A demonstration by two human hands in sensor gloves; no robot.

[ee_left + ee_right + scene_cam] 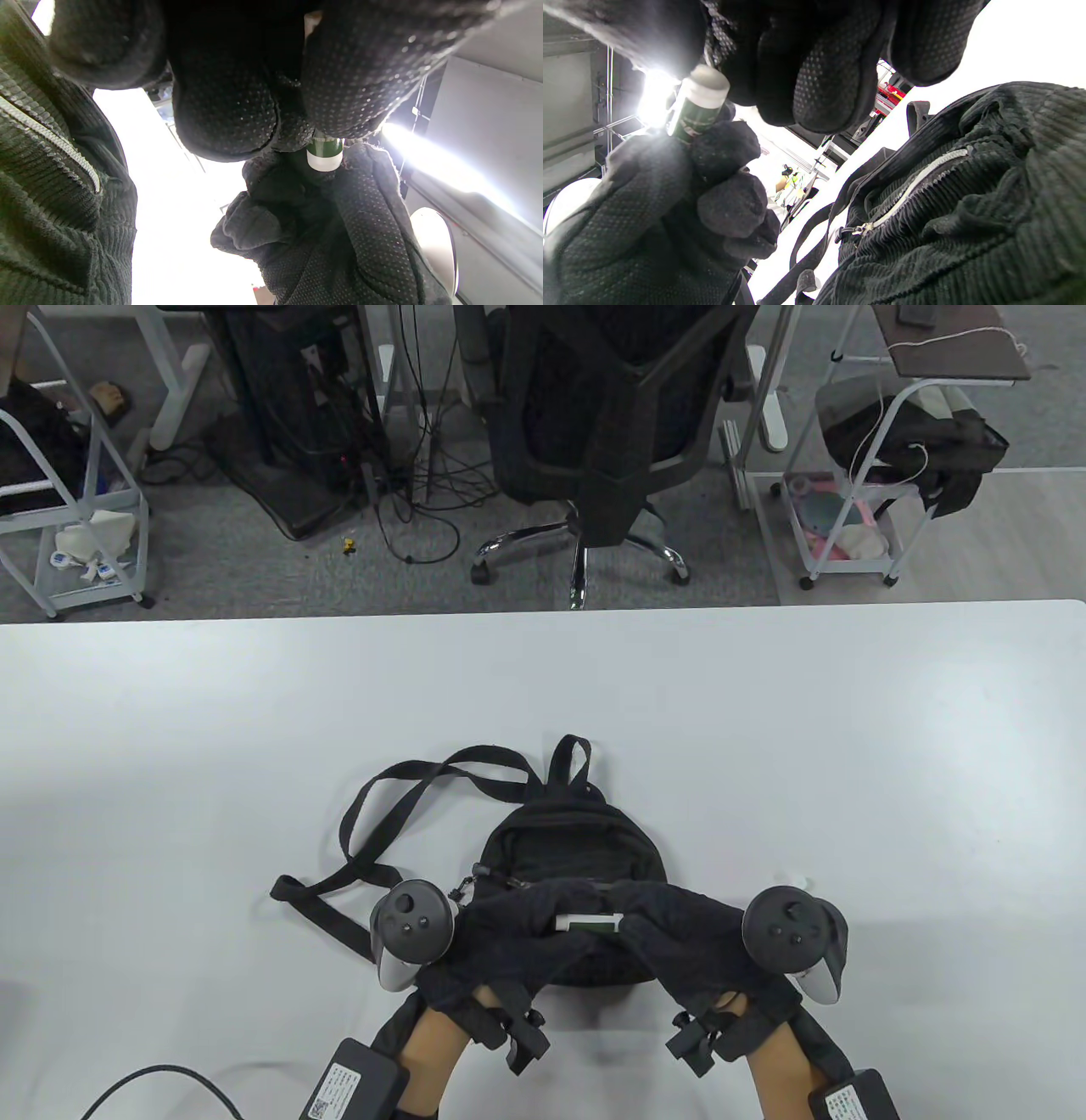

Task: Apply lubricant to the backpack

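A small black corduroy backpack (pixel 567 840) lies on the white table (pixel 848 746), straps (pixel 382 806) trailing to the left. Both gloved hands hover over its front, meeting on a small green lubricant tube (pixel 587 924) with a white cap. My left hand (pixel 539 918) grips the green body; in the right wrist view it (pixel 712 169) wraps the tube (pixel 696 108). My right hand (pixel 635 916) holds the white cap end (pixel 324 160). The backpack's silver zipper shows in the left wrist view (pixel 55 140) and the right wrist view (pixel 916 180).
A black office chair (pixel 598 432) stands past the table's far edge, with wire carts at left (pixel 76 517) and right (pixel 857 509). A black cable (pixel 153 1082) lies at the near left.
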